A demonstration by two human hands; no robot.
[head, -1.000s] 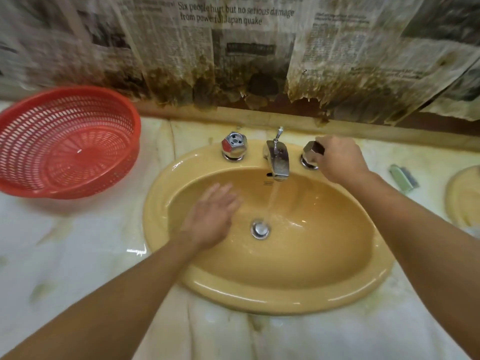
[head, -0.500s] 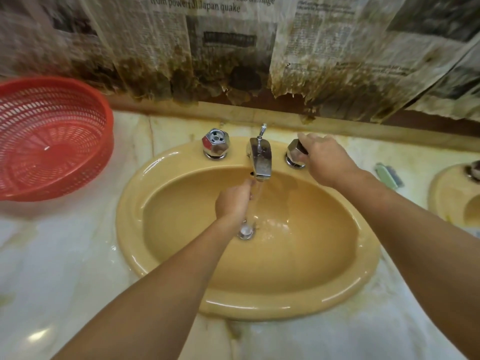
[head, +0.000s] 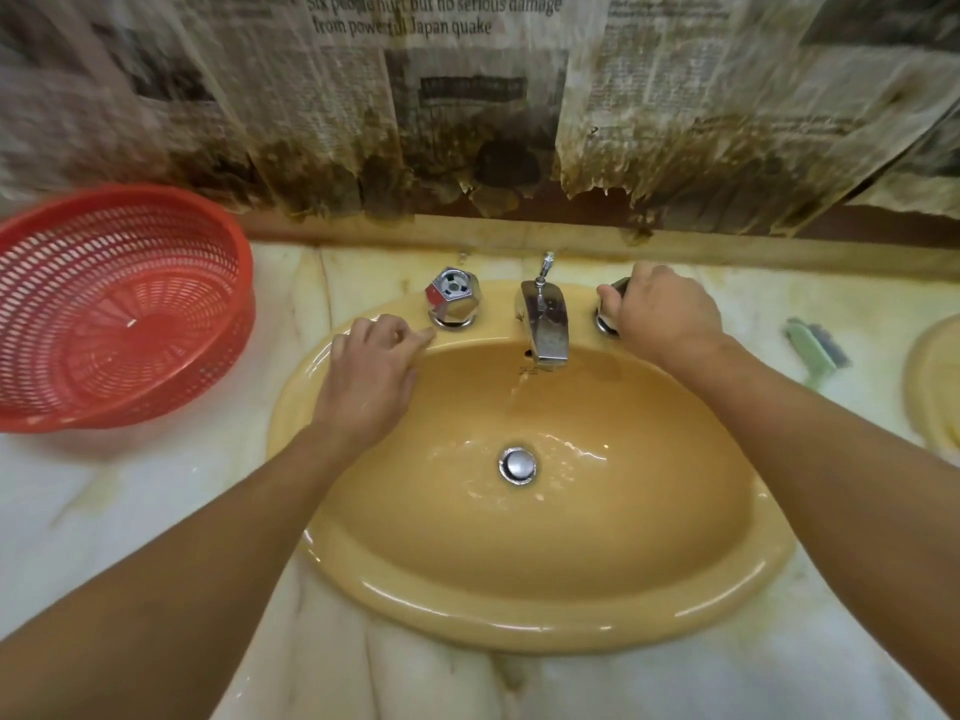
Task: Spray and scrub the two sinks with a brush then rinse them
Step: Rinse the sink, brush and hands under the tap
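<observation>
wall: stained newspaper (head: pixel 467 96) | counter: pale marble (head: pixel 130 511) | light: warm

Newspaper (head: pixel 431 70) pasted on the wall behind the worktop's back edge carried one legible headline: "Six people hurt but no serious damage from powerful Japan quake". Body print was too blurred to read.

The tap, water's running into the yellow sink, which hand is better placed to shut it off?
Probably the right hand: it already grips the right tap knob beside the spout. The left hand rests on the sink rim, short of the left knob.
</observation>
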